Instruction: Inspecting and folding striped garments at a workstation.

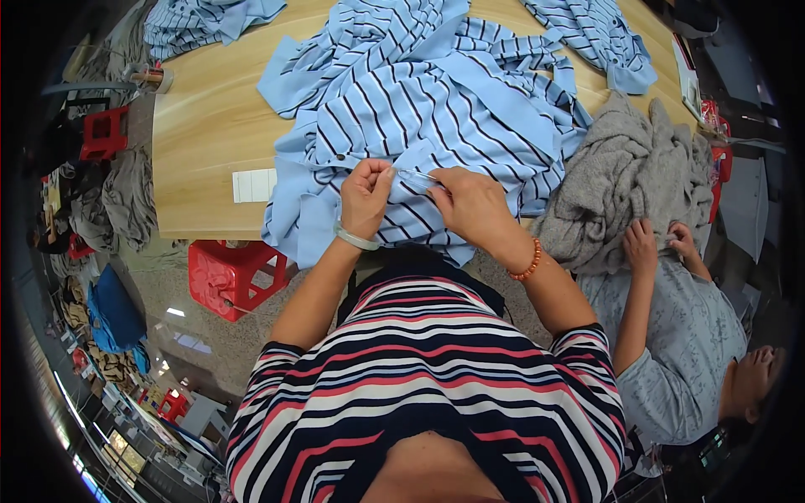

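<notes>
A light-blue knit garment [381, 109] with dark and white stripes lies bunched on the table, its near part hanging over the front edge. My left hand [366, 199] is closed in a pinch at the garment's near edge, close to a dark button [340, 157]. To its right, my right hand [476, 208] is closed around a slim, shiny pointed tool [417, 175], whose tip reaches toward the left fingertips. Its exact kind is too small to make out. Under both hands the striped cloth lies in folds.
More striped garments lie on the wooden table [205, 134] at far left [205, 25] and far right [591, 42]. A white paper slip [254, 186] is left of my hands. Red stool [231, 277] below. At right, a co-worker's hands [642, 245] touch grey knitwear [616, 184].
</notes>
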Tool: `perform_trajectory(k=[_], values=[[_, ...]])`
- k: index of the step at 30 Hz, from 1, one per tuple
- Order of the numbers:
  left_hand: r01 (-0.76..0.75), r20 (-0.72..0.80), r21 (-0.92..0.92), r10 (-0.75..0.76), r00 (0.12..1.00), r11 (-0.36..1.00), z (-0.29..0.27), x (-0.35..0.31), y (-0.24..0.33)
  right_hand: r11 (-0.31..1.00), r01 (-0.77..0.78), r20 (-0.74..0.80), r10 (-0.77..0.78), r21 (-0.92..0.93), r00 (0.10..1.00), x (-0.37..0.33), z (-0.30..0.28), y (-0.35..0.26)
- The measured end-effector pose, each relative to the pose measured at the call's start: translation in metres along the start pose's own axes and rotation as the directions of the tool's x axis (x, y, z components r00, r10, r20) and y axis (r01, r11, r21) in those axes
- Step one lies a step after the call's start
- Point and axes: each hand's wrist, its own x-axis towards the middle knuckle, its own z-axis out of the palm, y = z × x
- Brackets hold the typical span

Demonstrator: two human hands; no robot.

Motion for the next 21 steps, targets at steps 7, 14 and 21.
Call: perform_trajectory(k=[7,14,21], values=[[-0.156,-0.001,0.207,0.16,0.987,0.966,0.001,-0.009,-0.004,0.998,0.013,0.065,-0.009,-0.055,0.998,0.009,0.013,-0.007],[-0.13,-0.014,0.195,0.136,0.991,0.972,0.002,-0.016,-0.008,1.0,0.006,0.059,-0.006,-0.001,0.998,0.017,0.033,-0.009],[-0.117,0.051,0.426,0.105,0.993,0.897,-0.027,-0.019,0.011,0.998,-0.048,0.066,0.046,0.037,0.997,0.017,0.013,0.006]])
